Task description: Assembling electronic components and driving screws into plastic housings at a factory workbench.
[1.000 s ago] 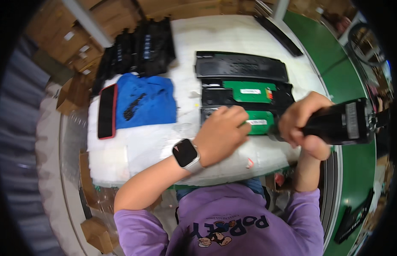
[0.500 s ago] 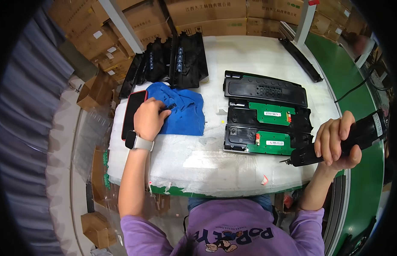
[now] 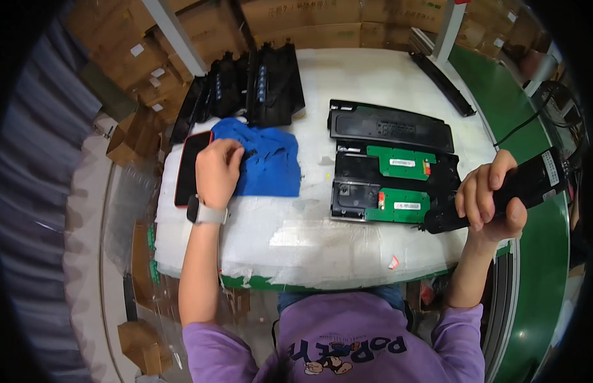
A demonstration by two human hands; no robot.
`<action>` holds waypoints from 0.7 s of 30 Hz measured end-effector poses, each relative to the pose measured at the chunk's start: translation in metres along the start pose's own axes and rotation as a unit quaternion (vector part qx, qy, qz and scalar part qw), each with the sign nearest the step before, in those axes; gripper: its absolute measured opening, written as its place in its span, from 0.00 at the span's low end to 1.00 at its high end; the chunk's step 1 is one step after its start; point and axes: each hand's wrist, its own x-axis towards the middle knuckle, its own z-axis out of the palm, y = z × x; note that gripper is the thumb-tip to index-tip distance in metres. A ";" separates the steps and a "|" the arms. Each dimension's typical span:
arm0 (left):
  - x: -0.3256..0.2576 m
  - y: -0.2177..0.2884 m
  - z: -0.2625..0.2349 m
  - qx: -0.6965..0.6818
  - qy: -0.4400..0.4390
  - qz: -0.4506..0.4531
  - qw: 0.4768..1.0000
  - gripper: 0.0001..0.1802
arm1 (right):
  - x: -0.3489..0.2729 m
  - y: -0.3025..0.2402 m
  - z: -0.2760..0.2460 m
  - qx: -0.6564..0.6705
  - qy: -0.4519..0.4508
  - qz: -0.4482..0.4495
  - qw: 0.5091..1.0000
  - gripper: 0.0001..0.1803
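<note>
My right hand [image 3: 491,198] is wrapped round a black electric screwdriver [image 3: 526,191], its bit pointing left beside the near panel. My left hand [image 3: 217,169], with a watch [image 3: 197,209] on the wrist, is at the left edge of a blue cloth [image 3: 274,169], thumb and fingertips pinched together. Whatever is between them is too small to make out. Small dark pieces [image 3: 250,154] lie on the cloth by the fingertips. Right of centre lie three black plastic panels; the middle one carries a green circuit board [image 3: 401,163], and so does the near one [image 3: 408,205].
A red-edged phone [image 3: 189,167] lies left of the cloth. Several black housings [image 3: 277,89] stand at the back left. A black strip [image 3: 442,83] lies at the back right, beside a white post [image 3: 448,32]. Cardboard boxes [image 3: 303,25] line the back.
My left hand has lifted slightly off the cloth, its fingers pinching. My right hand and the screwdriver have shifted a little left, and the whole view has moved slightly.
</note>
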 end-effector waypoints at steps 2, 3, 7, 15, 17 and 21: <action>0.003 -0.007 0.000 -0.050 0.025 -0.011 0.998 0.05 | 0.001 0.001 0.002 -0.009 -0.011 -0.003 1.000 0.20; 0.006 -0.008 0.002 -0.080 0.035 -0.023 0.996 0.06 | 0.000 0.000 0.002 -0.012 -0.012 -0.004 1.000 0.21; 0.011 -0.017 -0.001 -0.253 -0.006 -0.142 0.957 0.08 | 0.003 0.000 0.001 -0.044 -0.019 -0.012 0.999 0.20; 0.009 0.022 -0.005 -0.414 -0.100 -0.198 0.883 0.08 | 0.008 -0.001 0.009 -0.042 -0.022 0.019 0.999 0.22; 0.007 0.044 0.003 -0.480 -0.145 -0.190 0.844 0.09 | 0.015 -0.001 0.018 -0.061 -0.028 0.006 0.998 0.20; 0.000 0.097 0.018 -0.530 -0.220 -0.116 0.811 0.08 | 0.028 -0.012 0.036 -0.052 -0.043 -0.013 0.998 0.21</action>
